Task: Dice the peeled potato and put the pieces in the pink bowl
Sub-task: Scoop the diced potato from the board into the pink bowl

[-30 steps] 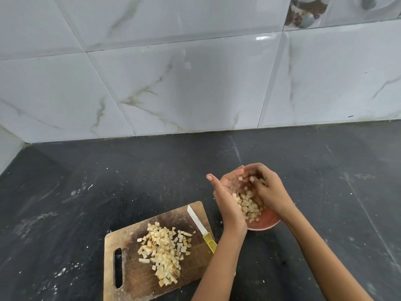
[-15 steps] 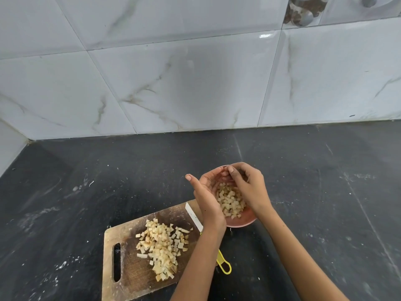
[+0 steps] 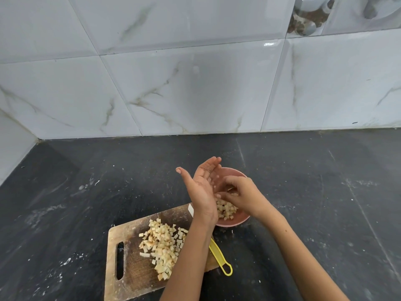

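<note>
Over the pink bowl (image 3: 233, 220), a flat, open left hand (image 3: 202, 190) is being brushed by the right hand (image 3: 240, 195), its curled fingers apparently holding nothing, while more diced potato (image 3: 162, 244) is waiting on the cutting board (image 3: 130, 272) beside it, needing scooping next.

pink bowl (image 3: 235, 222), pale yellow potato cubes (image 3: 162, 246), yellow knife handle (image 3: 219, 255), black counter (image 3: 86, 192), white veined tiles (image 3: 195, 88)

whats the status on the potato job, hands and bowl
Left hand open, right hand brushing across it over pink bowl. Some dice in bowl, big pile of potato pieces on cutting board. Knife beside, nothing blocking.
</note>
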Motion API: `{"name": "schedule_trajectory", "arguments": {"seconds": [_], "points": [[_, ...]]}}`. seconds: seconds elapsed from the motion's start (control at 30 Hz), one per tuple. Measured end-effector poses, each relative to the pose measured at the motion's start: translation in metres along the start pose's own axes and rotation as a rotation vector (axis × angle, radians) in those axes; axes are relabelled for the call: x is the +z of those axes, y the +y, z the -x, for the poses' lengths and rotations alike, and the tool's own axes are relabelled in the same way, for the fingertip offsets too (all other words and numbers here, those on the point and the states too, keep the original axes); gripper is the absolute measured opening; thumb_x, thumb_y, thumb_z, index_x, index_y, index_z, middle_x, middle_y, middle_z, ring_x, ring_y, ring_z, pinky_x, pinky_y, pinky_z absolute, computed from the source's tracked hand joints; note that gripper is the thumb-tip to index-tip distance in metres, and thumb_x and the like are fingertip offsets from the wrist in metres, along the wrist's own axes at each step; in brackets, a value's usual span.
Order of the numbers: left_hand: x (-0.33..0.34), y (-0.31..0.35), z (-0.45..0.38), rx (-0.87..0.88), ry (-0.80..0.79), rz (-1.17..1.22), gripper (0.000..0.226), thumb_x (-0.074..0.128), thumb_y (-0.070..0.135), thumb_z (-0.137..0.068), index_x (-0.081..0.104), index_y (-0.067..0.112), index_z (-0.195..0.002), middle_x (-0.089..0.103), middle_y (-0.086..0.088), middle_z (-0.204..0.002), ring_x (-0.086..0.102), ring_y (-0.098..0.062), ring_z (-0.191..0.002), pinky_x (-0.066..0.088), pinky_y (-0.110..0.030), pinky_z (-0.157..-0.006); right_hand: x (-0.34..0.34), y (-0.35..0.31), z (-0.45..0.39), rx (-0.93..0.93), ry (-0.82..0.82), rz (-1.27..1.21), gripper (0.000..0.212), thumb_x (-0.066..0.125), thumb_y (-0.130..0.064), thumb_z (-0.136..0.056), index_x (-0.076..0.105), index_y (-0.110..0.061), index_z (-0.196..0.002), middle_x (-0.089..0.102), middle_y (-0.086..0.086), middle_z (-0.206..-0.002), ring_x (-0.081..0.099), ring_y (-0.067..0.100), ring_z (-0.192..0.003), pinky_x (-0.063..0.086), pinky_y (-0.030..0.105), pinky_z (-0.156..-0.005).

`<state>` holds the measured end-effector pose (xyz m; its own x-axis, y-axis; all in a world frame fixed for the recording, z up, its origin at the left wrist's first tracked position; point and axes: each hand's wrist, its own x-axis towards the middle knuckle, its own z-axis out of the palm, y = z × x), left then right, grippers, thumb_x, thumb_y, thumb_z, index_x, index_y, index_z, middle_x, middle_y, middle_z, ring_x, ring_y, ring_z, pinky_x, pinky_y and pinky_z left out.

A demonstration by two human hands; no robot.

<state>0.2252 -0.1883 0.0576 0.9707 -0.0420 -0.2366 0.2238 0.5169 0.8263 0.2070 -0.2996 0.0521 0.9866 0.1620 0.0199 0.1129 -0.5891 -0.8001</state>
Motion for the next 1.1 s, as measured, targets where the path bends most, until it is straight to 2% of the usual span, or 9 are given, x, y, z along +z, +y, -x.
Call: {"name": "schedule_trajectory", "arguments": {"seconds": [0.07, 0.17, 0.33, 0.43, 0.6, 0.73, 0.97, 1.03, 1.1], "points": [[0.0, 0.001, 0.001, 0.02, 0.017, -0.121, 0.071, 0.02, 0.065, -0.091, 0.069, 0.016, -0.105, 0.071, -0.005, -0.109, 0.064, -0.023, -0.107, 0.047, -0.039, -0.098, -0.004, 0.002, 0.0, 0.069, 0.058, 0.048, 0.028, 0.05, 0.007, -0.086, 0.066, -0.012, -0.099, 0.065, -0.008, -0.093, 0.056, 0.004, -0.088, 0.04, 0.001, -0.076], [-0.004, -0.001, 0.004, 0.052, 0.041, -0.248, 0.044, 0.033, 0.042, -0.102, 0.072, 0.021, -0.096, 0.073, -0.002, -0.103, 0.067, -0.021, -0.1, 0.051, -0.041, -0.094, -0.002, 0.001, 0.002, 0.181, 0.101, -0.155, 0.035, 0.036, 0.01, -0.087, 0.043, -0.021, -0.101, 0.062, -0.011, -0.093, 0.057, -0.001, -0.091, 0.041, 0.004, -0.071], [-0.011, 0.001, 0.013, 0.1, 0.041, -0.278, 0.034, 0.039, 0.03, -0.103, 0.071, 0.021, -0.098, 0.072, -0.001, -0.103, 0.068, -0.02, -0.099, 0.054, -0.031, -0.083, 0.004, -0.003, 0.003, 0.114, 0.165, -0.084, 0.044, 0.046, 0.014, -0.081, 0.043, -0.019, -0.111, 0.065, -0.014, -0.088, 0.057, -0.007, -0.089, 0.041, 0.002, -0.076], [-0.011, 0.002, 0.02, 0.096, 0.039, -0.278, 0.032, 0.039, 0.027, -0.103, 0.071, 0.02, -0.098, 0.072, -0.002, -0.102, 0.067, -0.021, -0.101, 0.053, -0.034, -0.087, 0.009, -0.006, 0.002, 0.191, 0.219, -0.113, 0.033, 0.041, 0.005, -0.089, 0.039, -0.015, -0.115, 0.066, -0.004, -0.096, 0.058, 0.009, -0.096, 0.042, 0.017, -0.083], [-0.01, 0.003, 0.033, 0.216, 0.003, -0.468, 0.026, 0.044, 0.023, -0.101, 0.069, 0.017, -0.103, 0.07, -0.001, -0.106, 0.063, -0.017, -0.105, 0.049, -0.046, -0.096, 0.006, -0.009, 0.002, 0.464, 0.289, -1.034, 0.02, 0.048, -0.016, -0.097, 0.043, -0.011, -0.116, 0.069, 0.012, -0.106, 0.068, 0.017, -0.094, 0.054, 0.029, -0.078], [-0.018, -0.001, 0.041, 0.476, -0.203, -0.839, 0.022, 0.066, 0.035, -0.088, 0.073, 0.029, -0.107, 0.056, 0.014, -0.131, 0.036, 0.001, -0.128, 0.031, -0.033, -0.11, -0.001, -0.002, 0.002, 0.517, 0.314, -1.61, 0.039, 0.035, -0.04, -0.101, 0.051, -0.005, -0.111, 0.066, 0.02, -0.11, 0.064, 0.03, -0.1, 0.051, 0.04, -0.085], [-0.005, -0.012, 0.047, 0.512, -0.169, -0.926, 0.026, 0.072, 0.043, -0.071, 0.067, 0.044, -0.097, 0.042, 0.005, -0.146, 0.029, -0.011, -0.136, 0.012, -0.004, -0.106, 0.007, -0.004, -0.003, 0.559, 0.307, -1.575, 0.055, 0.032, -0.052, -0.098, 0.055, -0.006, -0.116, 0.07, 0.015, -0.104, 0.064, 0.03, -0.103, 0.051, 0.042, -0.087], [-0.004, -0.017, 0.042, 0.536, -0.112, -0.966, 0.022, 0.077, 0.035, -0.072, 0.072, 0.039, -0.093, 0.044, 0.004, -0.145, 0.032, -0.013, -0.134, 0.015, -0.007, -0.108, 0.008, -0.006, -0.003, 0.546, 0.3, -1.577, 0.059, 0.03, -0.056, -0.097, 0.056, -0.006, -0.116, 0.071, 0.015, -0.105, 0.065, 0.03, -0.103, 0.051, 0.042, -0.089], [-0.004, -0.019, 0.036, 0.554, -0.035, -1.024, 0.013, 0.08, 0.03, -0.073, 0.077, 0.029, -0.086, 0.046, 0.004, -0.144, 0.035, -0.017, -0.134, 0.023, -0.026, -0.113, 0.008, -0.007, -0.005, 0.521, 0.298, -1.582, 0.065, 0.027, -0.061, -0.095, 0.054, -0.007, -0.118, 0.07, 0.016, -0.108, 0.064, 0.03, -0.106, 0.05, 0.042, -0.092]]}}
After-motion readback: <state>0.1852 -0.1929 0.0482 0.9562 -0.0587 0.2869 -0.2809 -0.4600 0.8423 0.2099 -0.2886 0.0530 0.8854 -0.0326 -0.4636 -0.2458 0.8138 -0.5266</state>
